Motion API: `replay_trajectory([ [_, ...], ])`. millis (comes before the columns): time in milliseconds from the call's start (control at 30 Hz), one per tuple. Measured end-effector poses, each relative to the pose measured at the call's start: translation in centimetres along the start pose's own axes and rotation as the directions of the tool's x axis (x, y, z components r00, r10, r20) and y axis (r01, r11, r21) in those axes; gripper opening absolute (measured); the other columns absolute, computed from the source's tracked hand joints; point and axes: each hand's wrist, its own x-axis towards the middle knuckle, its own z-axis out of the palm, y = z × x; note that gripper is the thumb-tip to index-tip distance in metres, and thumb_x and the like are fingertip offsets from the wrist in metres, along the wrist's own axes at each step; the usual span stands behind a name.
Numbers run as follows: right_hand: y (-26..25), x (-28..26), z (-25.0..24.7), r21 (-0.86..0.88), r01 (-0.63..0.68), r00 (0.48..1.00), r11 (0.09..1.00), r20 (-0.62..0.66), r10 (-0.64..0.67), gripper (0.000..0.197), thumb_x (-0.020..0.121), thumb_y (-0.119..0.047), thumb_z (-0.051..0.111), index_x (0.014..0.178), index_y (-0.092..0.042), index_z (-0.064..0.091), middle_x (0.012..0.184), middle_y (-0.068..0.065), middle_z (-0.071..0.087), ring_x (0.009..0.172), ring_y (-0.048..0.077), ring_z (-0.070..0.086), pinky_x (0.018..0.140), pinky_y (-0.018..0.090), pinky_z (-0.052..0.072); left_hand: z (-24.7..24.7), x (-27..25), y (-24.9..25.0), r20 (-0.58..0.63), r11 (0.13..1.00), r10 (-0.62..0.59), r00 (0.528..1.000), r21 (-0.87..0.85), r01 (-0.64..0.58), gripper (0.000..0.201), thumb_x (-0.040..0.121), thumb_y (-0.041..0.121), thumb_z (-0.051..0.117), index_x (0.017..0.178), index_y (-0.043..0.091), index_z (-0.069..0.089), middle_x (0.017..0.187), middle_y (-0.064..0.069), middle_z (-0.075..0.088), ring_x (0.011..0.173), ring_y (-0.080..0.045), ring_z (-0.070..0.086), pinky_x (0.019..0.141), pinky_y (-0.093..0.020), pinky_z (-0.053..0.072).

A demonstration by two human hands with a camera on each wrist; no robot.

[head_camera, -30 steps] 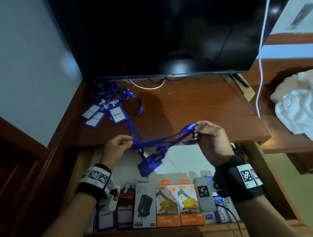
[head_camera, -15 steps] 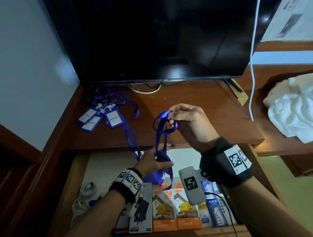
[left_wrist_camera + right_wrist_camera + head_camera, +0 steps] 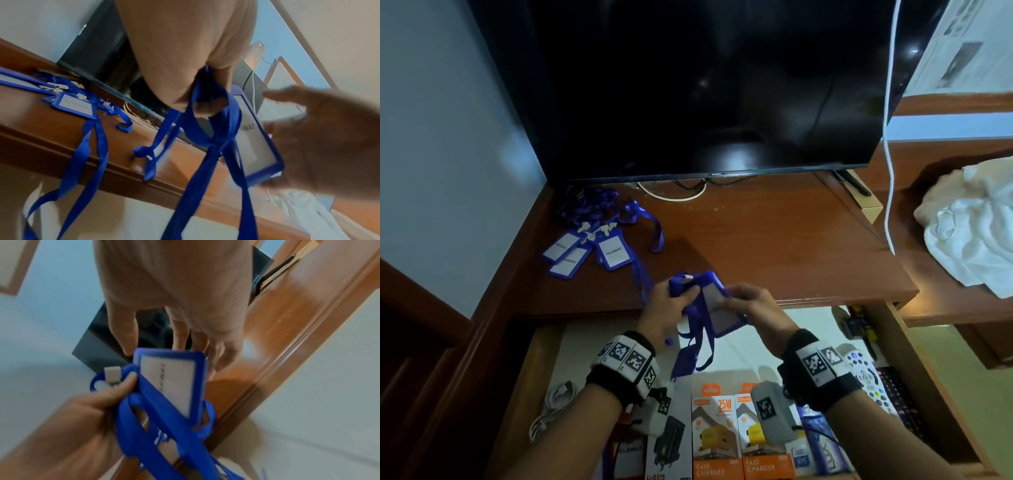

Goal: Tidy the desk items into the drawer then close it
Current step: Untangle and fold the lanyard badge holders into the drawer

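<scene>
A blue badge holder (image 3: 715, 302) with a white card hangs above the open drawer (image 3: 924, 383), just in front of the desk edge. My left hand (image 3: 671, 303) grips its bunched blue lanyard (image 3: 213, 129) near the white clip (image 3: 112, 374). My right hand (image 3: 751, 306) holds the badge holder (image 3: 174, 382) by its edges, fingers behind it. Loose strap loops (image 3: 697, 346) dangle into the drawer. Several more badge holders (image 3: 585, 251) with tangled lanyards lie at the desk's back left, one strap trailing over the desk edge.
The drawer holds charger boxes (image 3: 717, 435) along the front, a white cable (image 3: 553, 404) at left and a remote (image 3: 866, 377) at right. A dark TV (image 3: 705, 85) stands at the back of the desk (image 3: 791, 246). A white cloth (image 3: 969, 236) lies on the right shelf.
My hands held the lanyard stretched wide, then the right lifted its loop. Now both hands have come together, with the lanyard gathered against the badge holder.
</scene>
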Motion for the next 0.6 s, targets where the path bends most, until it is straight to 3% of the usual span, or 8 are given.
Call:
replay_trajectory([
  [100,1.0,0.2,0.4,-0.07,-0.02,1.0,0.997,0.002,0.02,0.017,0.083,-0.004,0.07,0.097,0.004,0.066,0.087,0.016,0.066,0.079,0.026,0.061,0.076,0.039,0.051,0.0,-0.2,0.5,-0.009,0.999,-0.017,1.0,-0.048,0.016,0.014,0.092,0.002,0.057,0.103,0.0,0.065,0.091,-0.018,0.066,0.082,-0.027,0.063,0.079,-0.039,0.05],
  [233,-0.2,-0.2,-0.4,-0.025,0.014,0.996,1.0,-0.084,-0.016,0.011,0.078,0.004,0.071,0.087,-0.001,0.067,0.072,0.007,0.067,0.06,0.016,0.061,0.054,0.024,0.05,-1.3,0.2,0.1,-0.062,0.993,-0.051,0.997,0.104,0.057,0.008,0.091,0.005,0.058,0.09,0.006,0.066,0.084,-0.017,0.067,0.08,-0.029,0.063,0.076,-0.038,0.049],
  [300,-0.8,-0.5,-1.4,0.044,0.045,0.989,0.998,-0.145,-0.038,0.011,0.077,0.008,0.071,0.084,0.0,0.067,0.063,0.003,0.066,0.054,0.013,0.06,0.05,0.021,0.048,-2.5,0.5,-0.1,-0.07,0.98,-0.08,0.994,0.179,0.092,0.01,0.092,0.002,0.055,0.091,0.003,0.065,0.078,-0.016,0.069,0.075,-0.03,0.066,0.073,-0.037,0.052],
  [433,-1.1,-1.2,-4.1,0.12,0.06,0.965,0.991,-0.261,-0.026,0.01,0.076,-0.004,0.072,0.086,-0.002,0.071,0.069,0.008,0.065,0.057,0.02,0.057,0.052,0.023,0.044,-4.8,0.0,0.6,-0.018,0.973,-0.082,0.996,0.214,0.084,0.028,0.094,-0.01,0.04,0.083,0.004,0.062,0.053,-0.005,0.059,0.043,-0.01,0.058,0.051,-0.024,0.049],
  [533,-0.9,-1.7,-6.1,0.188,0.082,0.936,0.979,-0.351,-0.011,0.016,0.079,-0.007,0.065,0.093,-0.002,0.07,0.074,0.01,0.064,0.058,0.023,0.056,0.049,0.021,0.041,-6.5,0.1,0.4,-0.054,0.967,-0.083,0.995,0.236,0.093,0.025,0.093,-0.008,0.042,0.089,0.005,0.063,0.047,0.0,0.054,0.038,-0.006,0.05,0.042,-0.015,0.037],
  [600,-0.6,-1.9,-7.2,0.264,0.134,0.9,0.955,-0.435,-0.005,0.022,0.083,-0.007,0.061,0.103,0.0,0.066,0.081,0.014,0.064,0.061,0.026,0.057,0.051,0.023,0.043,-7.3,0.4,0.1,-0.121,0.977,-0.096,0.988,0.177,0.116,0.021,0.093,-0.004,0.047,0.09,0.009,0.064,0.044,0.004,0.053,0.039,-0.006,0.048,0.043,-0.017,0.034],
])
